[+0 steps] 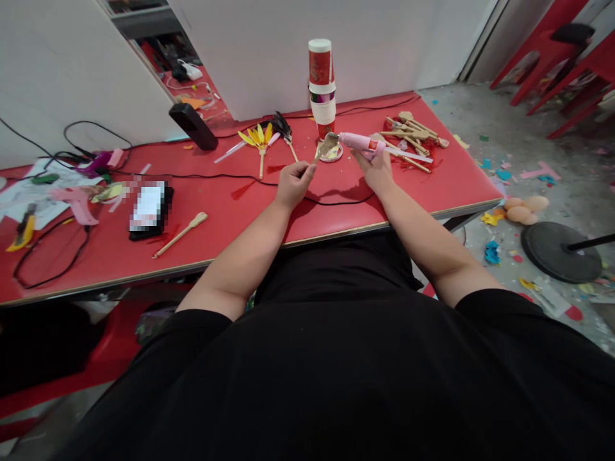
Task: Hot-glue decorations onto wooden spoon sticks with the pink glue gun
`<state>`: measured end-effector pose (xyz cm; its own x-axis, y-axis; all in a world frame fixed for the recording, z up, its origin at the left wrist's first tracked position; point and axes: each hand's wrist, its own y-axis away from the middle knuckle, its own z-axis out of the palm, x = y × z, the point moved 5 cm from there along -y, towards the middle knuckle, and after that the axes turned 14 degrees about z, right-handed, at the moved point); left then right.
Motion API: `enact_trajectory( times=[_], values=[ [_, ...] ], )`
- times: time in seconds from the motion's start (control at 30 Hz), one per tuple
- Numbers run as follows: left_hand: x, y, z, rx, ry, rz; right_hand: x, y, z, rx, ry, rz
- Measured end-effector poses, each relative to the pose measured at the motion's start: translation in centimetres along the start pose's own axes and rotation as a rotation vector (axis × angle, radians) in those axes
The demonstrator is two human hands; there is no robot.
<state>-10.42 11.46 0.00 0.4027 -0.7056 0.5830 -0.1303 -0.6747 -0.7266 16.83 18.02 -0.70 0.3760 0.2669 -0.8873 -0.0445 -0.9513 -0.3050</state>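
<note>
The left hand [294, 184] grips a slim tan stick with a broad flat head [327, 146] near the red surface's [230, 221] front edge, its head above a small round white-rimmed lid [330, 152]. Right of it, the right hand [376, 169] holds a pink plastic glue gun [361, 142], nozzle near that head.

Open surface [221, 211] runs between phone [148, 206] and left forearm [252, 250], broken only by a lone stick [180, 235]; stacked cups [321, 83] block the way behind the hands; a stick pile [413, 137] obstructs the right; black cable [230, 176] crosses mid-surface.
</note>
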Motion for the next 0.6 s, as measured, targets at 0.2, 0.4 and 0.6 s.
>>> enact_trajectory(
  times=[0.2, 0.4, 0.6],
  values=[
    [-0.1, 0.0, 0.0, -0.003, 0.01, 0.02, -0.5, 0.2, -0.1, -0.014, -0.001, 0.011],
    [0.0, 0.0, 0.0, -0.004, 0.005, 0.013, -0.9, 0.5, -0.2, -0.023, -0.051, 0.041],
    [0.1, 0.0, 0.0, -0.005, 0.004, 0.003, -1.2, 0.5, -0.2, -0.038, -0.05, 0.036]
  ],
)
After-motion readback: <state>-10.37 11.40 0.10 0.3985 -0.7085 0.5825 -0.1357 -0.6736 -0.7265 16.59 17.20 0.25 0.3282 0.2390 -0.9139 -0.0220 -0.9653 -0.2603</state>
